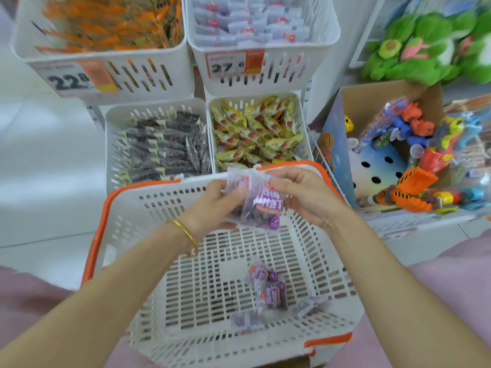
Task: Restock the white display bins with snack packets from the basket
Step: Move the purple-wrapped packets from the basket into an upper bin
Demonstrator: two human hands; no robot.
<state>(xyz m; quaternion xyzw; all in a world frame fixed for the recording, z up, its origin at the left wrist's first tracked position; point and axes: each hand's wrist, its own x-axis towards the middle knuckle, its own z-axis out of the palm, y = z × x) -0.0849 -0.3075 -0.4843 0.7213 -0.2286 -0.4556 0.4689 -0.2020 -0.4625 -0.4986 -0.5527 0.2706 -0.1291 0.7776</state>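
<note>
So the step in hand looks like squaring up a handful before it goes into a bin. The left hand [218, 200] has its fingers curled round the back of a small stack of purple packets [261, 205], held over the far wall of the basket [170, 197], pretty much dead centre of the view. The right hand [305, 195] grips the same stack from the 3 o'clock side, thumb and fingertips pinching the front packet near its top.

My tip: let the left be the clamp and the right do the tidying. Line up the sealed tops, get the printed faces all one way, then lift the lot to the bin [281, 73] at 12 o'clock, the one with the 27 price tag [228, 66]. What's in there looks like the same pale purple stuff, but it's blurry, so that's a guess. Set them in line with what's there, don't just drop them. Go easy on the squeeze too, those bags look soft.

The packets are small clear pouches with a purple-and-white label, a red logo up top and dark purple chunks showing at the bottom. A few loose packets [271, 290] lie on the basket floor at about 5 o'clock, well apart from the hands, so I'd say it's nearly done.
</note>
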